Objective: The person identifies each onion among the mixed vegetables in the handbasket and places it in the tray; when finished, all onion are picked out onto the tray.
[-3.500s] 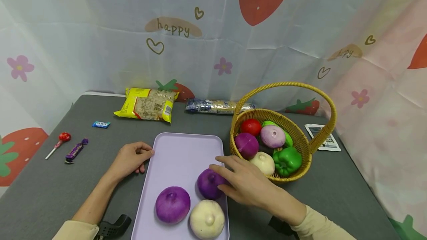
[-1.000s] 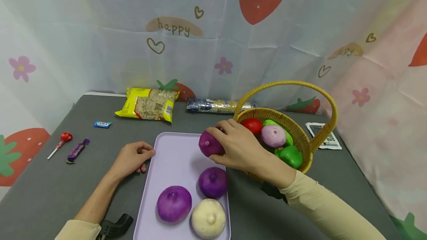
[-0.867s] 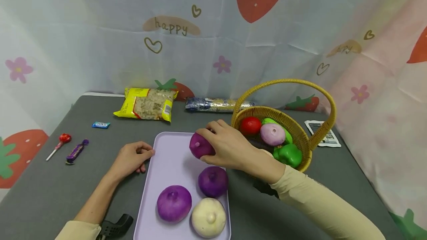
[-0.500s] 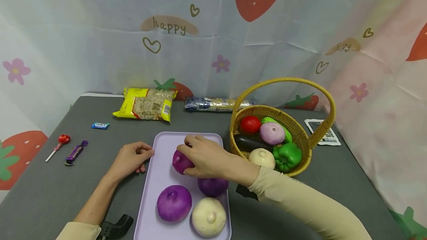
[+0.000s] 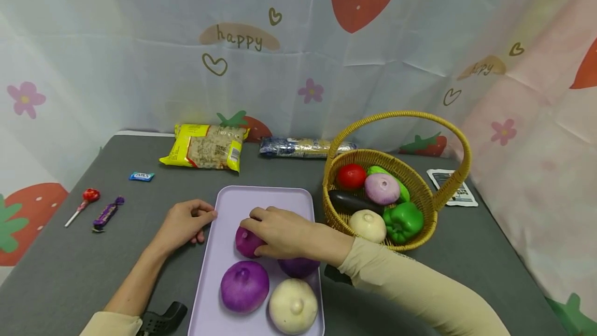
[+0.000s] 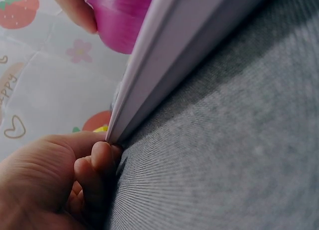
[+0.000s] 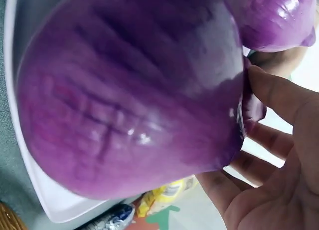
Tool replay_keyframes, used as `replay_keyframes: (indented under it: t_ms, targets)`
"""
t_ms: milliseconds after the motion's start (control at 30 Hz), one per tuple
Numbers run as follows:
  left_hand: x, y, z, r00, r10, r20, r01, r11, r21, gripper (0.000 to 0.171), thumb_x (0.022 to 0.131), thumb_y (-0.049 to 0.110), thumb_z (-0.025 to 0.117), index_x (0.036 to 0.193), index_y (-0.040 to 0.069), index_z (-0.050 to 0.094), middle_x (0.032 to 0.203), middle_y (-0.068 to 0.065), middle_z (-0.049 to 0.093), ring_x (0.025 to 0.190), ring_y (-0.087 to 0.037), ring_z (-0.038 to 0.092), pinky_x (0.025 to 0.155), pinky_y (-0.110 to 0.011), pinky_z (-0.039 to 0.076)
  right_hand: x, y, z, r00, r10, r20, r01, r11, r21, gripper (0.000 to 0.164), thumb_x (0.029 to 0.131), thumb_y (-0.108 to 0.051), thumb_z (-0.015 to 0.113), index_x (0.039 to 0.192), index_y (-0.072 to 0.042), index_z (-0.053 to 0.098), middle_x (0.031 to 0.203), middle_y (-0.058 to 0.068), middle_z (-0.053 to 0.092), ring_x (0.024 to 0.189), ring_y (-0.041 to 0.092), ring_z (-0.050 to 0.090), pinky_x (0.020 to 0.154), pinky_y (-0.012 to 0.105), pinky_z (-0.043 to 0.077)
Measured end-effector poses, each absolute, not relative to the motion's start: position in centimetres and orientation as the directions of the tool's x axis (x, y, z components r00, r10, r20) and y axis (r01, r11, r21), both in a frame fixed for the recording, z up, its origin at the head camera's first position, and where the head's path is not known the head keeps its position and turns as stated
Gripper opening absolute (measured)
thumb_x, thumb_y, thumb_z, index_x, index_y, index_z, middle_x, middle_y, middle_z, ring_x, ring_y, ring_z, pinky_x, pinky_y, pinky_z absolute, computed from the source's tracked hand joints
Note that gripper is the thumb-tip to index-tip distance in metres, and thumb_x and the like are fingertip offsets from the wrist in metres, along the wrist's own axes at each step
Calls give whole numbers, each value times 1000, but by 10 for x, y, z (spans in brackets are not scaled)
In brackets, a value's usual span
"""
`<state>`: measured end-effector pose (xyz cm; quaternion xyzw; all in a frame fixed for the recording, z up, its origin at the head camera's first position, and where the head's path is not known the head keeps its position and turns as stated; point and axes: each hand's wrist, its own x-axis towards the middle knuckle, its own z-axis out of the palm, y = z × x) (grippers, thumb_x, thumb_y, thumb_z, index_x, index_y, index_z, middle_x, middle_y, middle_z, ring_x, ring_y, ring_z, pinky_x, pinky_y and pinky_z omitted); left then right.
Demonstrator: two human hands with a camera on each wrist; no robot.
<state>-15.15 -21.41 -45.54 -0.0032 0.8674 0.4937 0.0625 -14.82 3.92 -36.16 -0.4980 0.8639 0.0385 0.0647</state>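
reaching across palm-down, right grip holds purple onion; left grip, fingers curled, pinches tray.

Reads "happy" on the curtain

Spells "happy" in brown script on the left tan patch. Seems to spell the same on the right tan patch, with middle letters unclear. Shows only "appy" at the edge of the left wrist view. Bears a barcode on the yellow bag, beside print too small to read. Is likewise illegible on the blue candy, purple candy, long packet and white packet.
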Motion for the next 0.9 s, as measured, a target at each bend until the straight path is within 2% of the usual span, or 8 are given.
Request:
replay_keyframes:
  t_ms: [167,433,900]
  targets:
    - [-152,-214,-456,-993,54,-104,-62,514,856,29,94,27,64,108,1,65,73,-6,64,47,-13,59,47,-29,51,-150,42,-361,-519,-841,-155,-853,521,27,50,89,-35,71,134,-20,55,127,1,60,110,20,61,94,30,52]
    - [-152,-215,-456,-993,61,-100,-55,513,857,29,94,27,64,108,1,65,71,-5,63,47,-13,58,47,-29,51,-150,45,-361,-524,-846,-99,-851,525,21,44,89,-26,70,131,-20,58,119,2,62,105,19,62,89,29,54]
    - [-151,-215,-456,-994,60,-92,-48,511,858,27,94,25,64,107,1,65,70,-5,63,46,-13,58,46,-29,51,-151,44,-363,-531,-843,-84,-847,530,34,43,89,-25,69,131,-22,58,117,1,64,104,19,63,88,30,53]
